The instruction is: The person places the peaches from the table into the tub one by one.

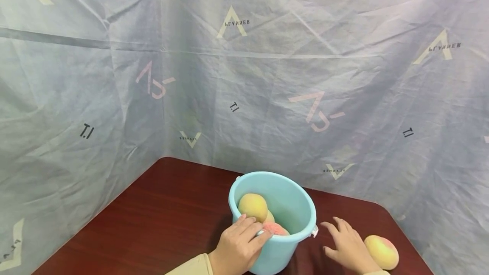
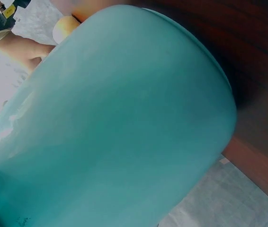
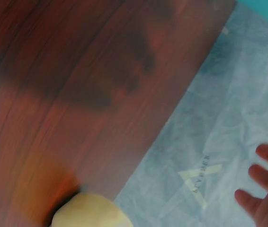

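A light blue bucket (image 1: 275, 249) stands on the table, with several peaches inside: a yellow one (image 1: 253, 207) on top and a pinkish-red one (image 1: 276, 228) by the near wall. My left hand (image 1: 237, 245) grips the near left rim, fingers hooked over it beside the fruit. In the left wrist view the bucket's side (image 2: 120, 113) fills most of the picture. To the right of the bucket, my right hand (image 1: 349, 245) hovers with fingers spread, holding nothing. Close beside that hand, a yellow peach with a pink blush (image 1: 382, 252) lies on the table; the right wrist view catches its top (image 3: 91, 213).
The dark red wooden table (image 1: 153, 215) has rounded far corners. Grey printed cloth (image 1: 267, 75) hangs behind it and along both sides. A white handle mount (image 1: 315, 231) juts from the bucket's right rim.
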A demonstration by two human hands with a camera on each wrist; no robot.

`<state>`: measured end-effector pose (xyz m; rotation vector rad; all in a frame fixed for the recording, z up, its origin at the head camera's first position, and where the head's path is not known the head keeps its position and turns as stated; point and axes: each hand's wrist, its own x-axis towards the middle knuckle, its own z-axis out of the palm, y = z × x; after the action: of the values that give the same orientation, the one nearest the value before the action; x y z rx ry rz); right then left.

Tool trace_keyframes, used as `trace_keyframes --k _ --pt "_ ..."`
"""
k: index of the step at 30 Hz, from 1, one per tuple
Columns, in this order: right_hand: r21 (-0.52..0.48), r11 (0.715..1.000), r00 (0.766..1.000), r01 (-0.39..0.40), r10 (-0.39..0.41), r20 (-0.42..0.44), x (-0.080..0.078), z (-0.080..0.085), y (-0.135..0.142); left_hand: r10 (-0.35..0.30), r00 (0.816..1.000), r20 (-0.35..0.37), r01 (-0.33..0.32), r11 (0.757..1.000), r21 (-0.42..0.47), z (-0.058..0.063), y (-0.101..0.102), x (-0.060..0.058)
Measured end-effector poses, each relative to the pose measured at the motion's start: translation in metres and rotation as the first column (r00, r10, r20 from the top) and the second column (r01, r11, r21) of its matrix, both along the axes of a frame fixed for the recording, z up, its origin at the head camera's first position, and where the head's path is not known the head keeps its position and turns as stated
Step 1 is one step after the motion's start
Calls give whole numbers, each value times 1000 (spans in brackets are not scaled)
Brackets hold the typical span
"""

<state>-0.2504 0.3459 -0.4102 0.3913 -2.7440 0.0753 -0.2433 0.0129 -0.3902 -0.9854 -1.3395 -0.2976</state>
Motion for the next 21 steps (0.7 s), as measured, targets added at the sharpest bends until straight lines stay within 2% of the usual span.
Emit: trace_keyframes --k 5,9,14,21 --pt "39 995 995 91 -92 33 -8 1 28 0 1000 -8 0 1000 -5 2 0 0" --pt "-13 987 979 158 -155 135 -13 1 55 4 1000 2 -4 1000 -6 2 -1 0" --pt "-62 964 934 257 -232 273 -8 -7 80 -3 1000 1 3 1000 -7 0 -2 0" --pt "-52 923 849 380 -326 416 7 -14 106 -27 1000 -12 26 999 -33 -3 -5 3"
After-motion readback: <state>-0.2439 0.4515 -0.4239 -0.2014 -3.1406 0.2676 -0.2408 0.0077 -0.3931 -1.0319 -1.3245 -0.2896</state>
